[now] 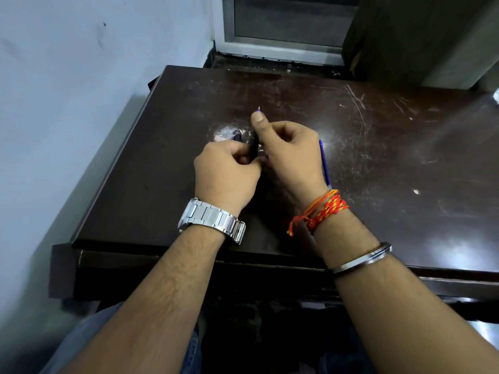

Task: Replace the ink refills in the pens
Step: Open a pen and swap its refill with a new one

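Note:
Both hands meet over the middle of the dark wooden table point(378, 157). My left hand point(225, 174) is closed around a dark pen barrel point(253, 147) that stands nearly upright. My right hand point(289, 152) pinches a thin ink refill point(259, 109) between thumb and fingers; only its pointed tip shows above the thumb. The refill lines up with the barrel, and whether it sits inside is hidden by the fingers. A blue refill or pen point(324, 163) lies on the table just right of my right hand, partly hidden behind it.
A worn pale patch point(225, 132) marks the tabletop behind my left hand. A white wall point(81, 76) runs along the left, a window frame point(283, 36) stands beyond the far edge, and a wooden panel point(418, 36) leans at the back right.

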